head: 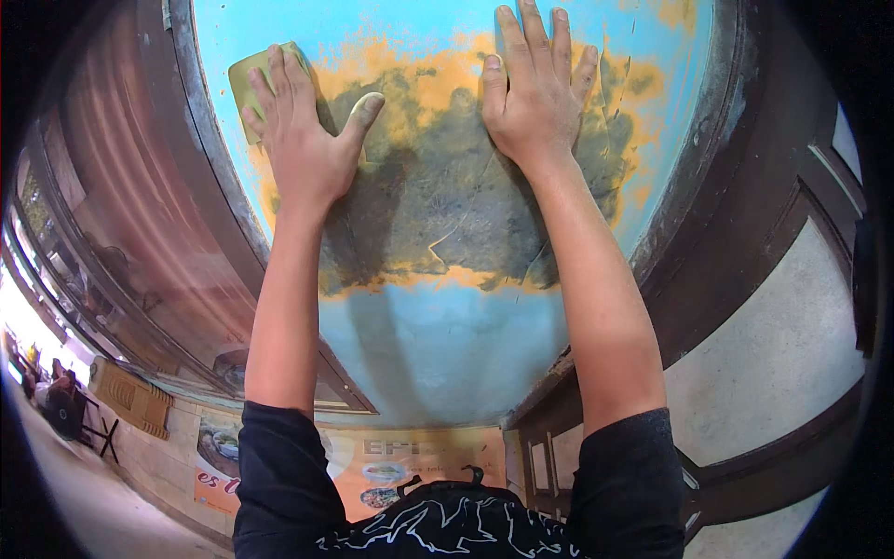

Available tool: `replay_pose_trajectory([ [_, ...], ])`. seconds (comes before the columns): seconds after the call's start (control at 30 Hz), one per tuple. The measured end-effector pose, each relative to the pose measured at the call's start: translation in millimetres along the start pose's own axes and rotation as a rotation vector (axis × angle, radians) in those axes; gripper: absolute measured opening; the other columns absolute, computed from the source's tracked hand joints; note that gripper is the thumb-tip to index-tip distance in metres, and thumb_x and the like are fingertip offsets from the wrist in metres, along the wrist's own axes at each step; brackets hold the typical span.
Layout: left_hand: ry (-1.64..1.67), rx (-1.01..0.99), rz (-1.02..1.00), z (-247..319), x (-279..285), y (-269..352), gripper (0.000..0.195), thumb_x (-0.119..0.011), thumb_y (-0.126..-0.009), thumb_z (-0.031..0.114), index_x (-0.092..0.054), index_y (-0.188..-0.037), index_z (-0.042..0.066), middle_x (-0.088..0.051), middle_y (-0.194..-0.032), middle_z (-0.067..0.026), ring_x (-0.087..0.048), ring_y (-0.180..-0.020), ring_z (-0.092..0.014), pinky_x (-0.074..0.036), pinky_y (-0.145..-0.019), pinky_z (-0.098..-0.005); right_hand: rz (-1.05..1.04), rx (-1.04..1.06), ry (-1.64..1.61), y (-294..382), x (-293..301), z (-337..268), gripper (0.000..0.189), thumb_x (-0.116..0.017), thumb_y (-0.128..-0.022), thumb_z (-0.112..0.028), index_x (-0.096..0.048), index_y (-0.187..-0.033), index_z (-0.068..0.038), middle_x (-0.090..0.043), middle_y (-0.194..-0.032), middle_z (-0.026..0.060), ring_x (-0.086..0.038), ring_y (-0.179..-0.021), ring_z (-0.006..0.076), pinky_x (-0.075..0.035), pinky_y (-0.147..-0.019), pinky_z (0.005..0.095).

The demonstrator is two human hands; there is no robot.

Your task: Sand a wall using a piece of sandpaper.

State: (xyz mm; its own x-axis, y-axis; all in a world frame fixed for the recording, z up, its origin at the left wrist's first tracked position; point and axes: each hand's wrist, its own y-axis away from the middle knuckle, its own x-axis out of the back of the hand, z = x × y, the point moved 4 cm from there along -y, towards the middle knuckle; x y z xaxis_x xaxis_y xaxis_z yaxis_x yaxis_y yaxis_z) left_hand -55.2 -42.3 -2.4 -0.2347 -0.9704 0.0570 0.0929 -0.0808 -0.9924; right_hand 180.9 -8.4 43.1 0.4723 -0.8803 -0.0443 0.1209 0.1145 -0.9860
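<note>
Before me is a wall painted light blue (pixel 447 335), with a wide worn patch (pixel 447 189) of orange and dark grey across its middle. Fine cracks and raised edges run through the grey area. At the upper left, my left hand (pixel 307 140) presses a yellow-green sheet of sandpaper (pixel 244 84) flat on the wall, its thumb spread away from the sheet. My right hand (pixel 534 105) rests on the wall at the upper right, palm down with fingers spread and nothing held. Its fingertips reach onto blue paint above the patch.
A dark wooden frame (pixel 220 147) borders the wall on the left, beside glass with a reddish curtain (pixel 140 133). Dark woodwork with pale panels (pixel 768 300) stands right. Below are a printed banner (pixel 433 454) and brown stacked furniture (pixel 129 395).
</note>
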Motion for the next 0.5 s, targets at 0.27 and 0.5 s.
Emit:
replay_pose_trajectory([
  [0.27,-0.005,0.008,-0.021,16,-18,51,0.112,-0.065,-0.085,0.072,-0.024,-0.162,0.002,-0.017,-0.172,-0.0138,-0.007,-0.159,-0.039,-0.002,-0.123,-0.0629,0.029,0.016,0.005,1,3,2,0.054,-0.043,-0.103,-0.036,-0.052,-0.151,-0.012,-0.041,-0.162,0.0097,-0.031,-0.153,0.0354,-0.012,-0.123,0.0615],
  [0.5,0.020,0.011,0.028,42,-16,-4,0.109,-0.064,-0.086,0.071,-0.026,-0.161,0.001,-0.020,-0.170,-0.0148,-0.009,-0.158,-0.040,-0.005,-0.124,-0.0629,0.026,0.018,0.007,2,3,7,0.054,-0.043,-0.103,-0.035,-0.052,-0.150,-0.012,-0.042,-0.162,0.0097,-0.031,-0.153,0.0353,-0.013,-0.123,0.0611],
])
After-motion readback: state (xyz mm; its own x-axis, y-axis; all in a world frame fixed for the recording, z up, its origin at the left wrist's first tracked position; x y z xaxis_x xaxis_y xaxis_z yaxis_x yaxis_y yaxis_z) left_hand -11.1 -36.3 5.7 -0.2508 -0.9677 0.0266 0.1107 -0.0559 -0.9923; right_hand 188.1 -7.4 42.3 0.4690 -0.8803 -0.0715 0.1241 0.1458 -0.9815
